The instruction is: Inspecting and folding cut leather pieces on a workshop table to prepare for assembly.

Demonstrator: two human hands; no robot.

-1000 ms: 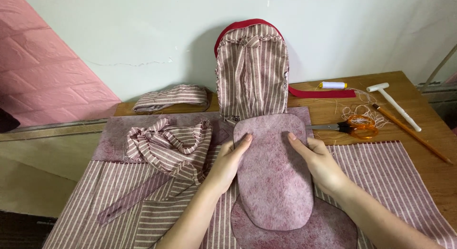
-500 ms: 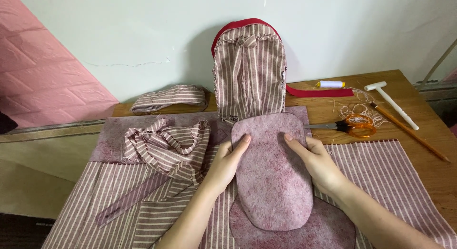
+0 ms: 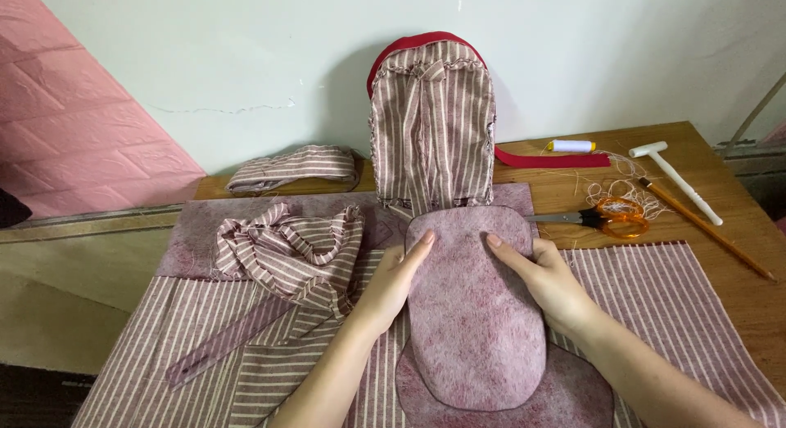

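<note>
While both hands lie flat, the scene is set out thus:
Left hand (image 3: 391, 282): laid open on the felt panel's left edge.
Right hand (image 3: 542, 278): spread open on its right edge.
Felt panel (image 3: 475, 313): mauve, rounded, placed lower centre on striped fabric (image 3: 679, 297).
Backpack (image 3: 431, 125): stood upright, top centre.
Scissors (image 3: 606, 217): orange-handled, seen right of centre.

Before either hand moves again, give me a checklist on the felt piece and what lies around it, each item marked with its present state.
1. Left hand flat on the left edge of the rounded felt piece: ok.
2. Right hand flat on its right edge: ok.
3. Felt piece lying smooth, no folds showing: ok.
4. Scissors apart from both hands, blades closed: ok.
5. Crumpled striped fabric off the felt piece: ok, though it lies beside the left hand.
6. Felt piece lined up with the larger felt panel beneath: cannot tell.
</note>
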